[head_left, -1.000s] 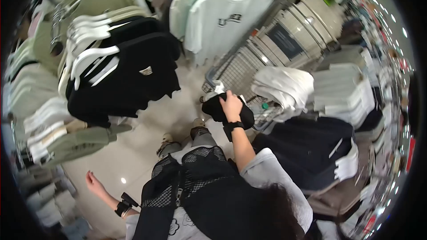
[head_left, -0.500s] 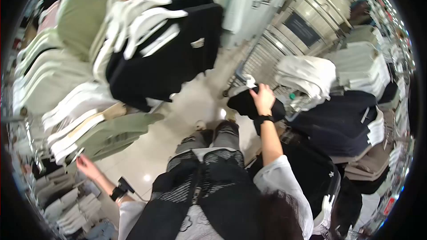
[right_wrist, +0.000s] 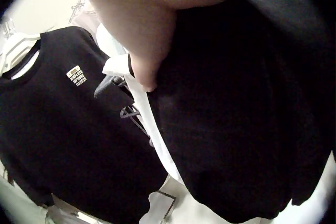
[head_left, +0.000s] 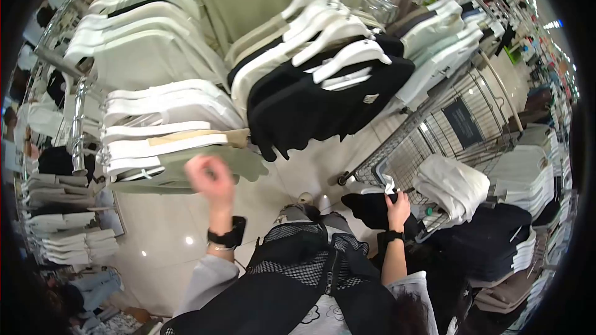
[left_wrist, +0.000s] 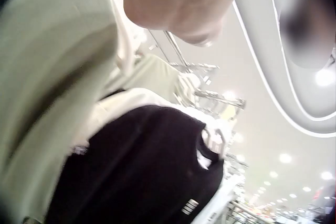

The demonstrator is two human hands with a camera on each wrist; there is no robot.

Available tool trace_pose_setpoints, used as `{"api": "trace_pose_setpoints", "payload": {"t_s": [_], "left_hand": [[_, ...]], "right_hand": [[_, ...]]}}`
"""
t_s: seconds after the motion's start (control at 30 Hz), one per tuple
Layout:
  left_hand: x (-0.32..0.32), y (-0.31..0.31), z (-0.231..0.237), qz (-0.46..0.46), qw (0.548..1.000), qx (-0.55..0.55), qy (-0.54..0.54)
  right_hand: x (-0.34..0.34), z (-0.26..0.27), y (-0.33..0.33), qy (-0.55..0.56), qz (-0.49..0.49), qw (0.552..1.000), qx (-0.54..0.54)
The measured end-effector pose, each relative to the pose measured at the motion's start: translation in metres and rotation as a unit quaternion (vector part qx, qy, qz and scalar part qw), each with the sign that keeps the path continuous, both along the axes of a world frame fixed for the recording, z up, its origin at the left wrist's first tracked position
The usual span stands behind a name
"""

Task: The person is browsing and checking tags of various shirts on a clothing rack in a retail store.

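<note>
My right hand grips a dark garment low beside the cart. The thumb presses over its edge, where a white hanger-like strip shows; the other fingers are largely hidden. My left hand is raised in front of the lower rack, blurred, with fingers loosely bent and no object showing in them. It overlaps an olive garment on a white hanger in the head view. Beyond it hangs a black T-shirt with a small light chest print. The left wrist view shows only part of the left hand.
A wire shopping cart stands at the right, with folded white cloth on it. Stacked dark clothes lie nearer. Metal rails carry several hanging shirts on the left. Pale floor tiles lie below.
The view has swung left. My left hand has risen from low at the far left to the front of the olive garments. My right hand keeps its hold on the dark garment.
</note>
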State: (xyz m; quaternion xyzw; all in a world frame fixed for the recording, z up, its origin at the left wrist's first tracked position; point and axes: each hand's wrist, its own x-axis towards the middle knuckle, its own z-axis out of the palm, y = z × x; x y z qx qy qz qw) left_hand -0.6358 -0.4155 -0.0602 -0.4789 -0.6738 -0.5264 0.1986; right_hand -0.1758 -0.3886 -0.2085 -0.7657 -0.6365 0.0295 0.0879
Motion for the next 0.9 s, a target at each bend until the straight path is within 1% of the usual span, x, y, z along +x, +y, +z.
{"api": "trace_pose_setpoints", "payload": {"t_s": [0.07,0.1,0.17,0.2,0.27,0.33,0.37,0.4,0.47,0.5,0.53,0.6,0.67,0.7,0.73,0.8,0.87,0.9], "left_hand": [[0.022,0.038,0.012,-0.129,0.989,-0.07,-0.028],[0.029,0.058,0.017,-0.16,0.983,-0.085,-0.029],[0.035,0.092,0.011,-0.163,0.976,-0.095,-0.106],[0.034,0.104,0.006,-0.174,0.976,-0.091,-0.092],[0.036,0.111,0.001,-0.209,0.963,-0.108,-0.135],[0.04,0.103,0.004,-0.224,0.954,-0.179,-0.084],[0.043,0.1,0.004,-0.243,0.947,-0.191,-0.093],[0.044,0.096,0.006,-0.268,0.925,-0.248,-0.109],[0.045,0.09,0.01,-0.29,0.92,-0.252,-0.077],[0.045,0.093,0.011,-0.283,0.937,-0.196,-0.064],[0.043,0.098,0.023,-0.258,0.953,-0.148,-0.048],[0.033,0.115,0.039,-0.165,0.98,-0.105,-0.019],[0.015,0.14,0.039,-0.139,0.983,-0.103,-0.068],[0.01,0.147,0.042,-0.13,0.975,-0.154,-0.092],[0.002,0.155,0.04,-0.209,0.941,-0.208,-0.168],[0.015,0.151,0.042,-0.164,0.941,-0.29,-0.059],[0.033,0.135,0.055,-0.169,0.921,-0.351,-0.026],[0.039,0.128,0.055,-0.184,0.918,-0.352,-0.015]], "right_hand": [[0.001,-0.003,-0.005,0.017,0.008,1.0,-0.009],[0.002,-0.003,-0.008,0.023,0.018,1.0,-0.007],[0.0,-0.002,-0.013,0.028,0.027,0.999,-0.009],[-0.003,0.0,-0.015,0.035,0.022,0.999,-0.007],[-0.005,0.006,-0.017,0.051,0.021,0.998,-0.04],[-0.003,0.007,-0.02,0.055,0.022,0.997,-0.059],[-0.002,0.007,-0.021,0.056,0.022,0.996,-0.072],[-0.003,0.007,-0.022,0.059,0.021,0.994,-0.084],[-0.006,0.007,-0.025,0.061,0.021,0.994,-0.092],[-0.007,0.008,-0.027,0.061,0.017,0.993,-0.103],[-0.009,0.007,-0.028,0.061,0.017,0.993,-0.103],[-0.007,0.009,-0.031,0.071,0.016,0.991,-0.111],[-0.002,0.003,-0.033,0.069,0.02,0.991,-0.116],[-0.003,0.004,-0.034,0.079,0.024,0.99,-0.111],[-0.003,0.004,-0.036,0.091,0.028,0.99,-0.108],[-0.002,0.004,-0.036,0.097,0.026,0.989,-0.112],[-0.003,0.002,-0.038,0.09,0.015,0.987,-0.128],[-0.003,0.001,-0.039,0.092,0.015,0.987,-0.131]]}}
